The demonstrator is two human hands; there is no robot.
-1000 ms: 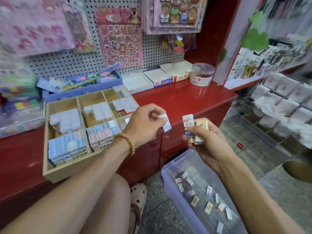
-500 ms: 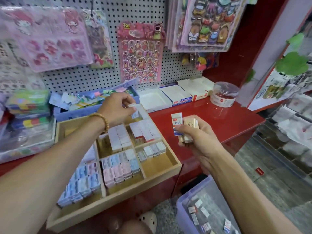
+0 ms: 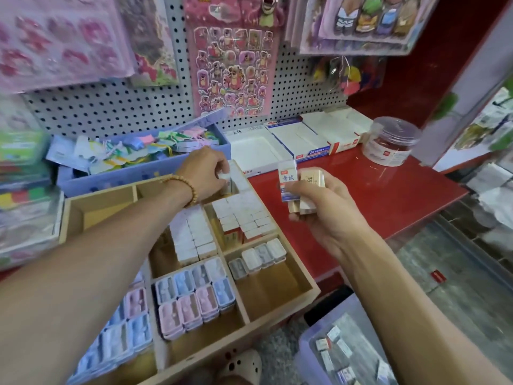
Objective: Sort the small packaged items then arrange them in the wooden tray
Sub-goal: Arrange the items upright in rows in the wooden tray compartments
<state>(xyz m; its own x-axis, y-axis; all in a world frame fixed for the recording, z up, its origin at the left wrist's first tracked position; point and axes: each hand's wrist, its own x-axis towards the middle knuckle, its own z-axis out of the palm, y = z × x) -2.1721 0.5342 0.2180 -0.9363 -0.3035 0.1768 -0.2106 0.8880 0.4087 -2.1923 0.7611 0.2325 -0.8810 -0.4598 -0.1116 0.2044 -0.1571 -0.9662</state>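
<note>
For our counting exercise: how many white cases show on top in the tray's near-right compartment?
4 white cases, in a row along its back divider; more may lie beneath.

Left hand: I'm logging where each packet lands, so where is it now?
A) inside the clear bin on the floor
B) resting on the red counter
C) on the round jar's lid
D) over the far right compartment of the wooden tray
D: the left hand pinches a small white packet over the stacked packets in the wooden tray's far right compartment.

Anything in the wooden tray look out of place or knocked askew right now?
Nothing stands out. The packets in the wooden tray sit in tidy, like-with-like rows. The left hand is setting one white packet into the far right compartment.
</note>
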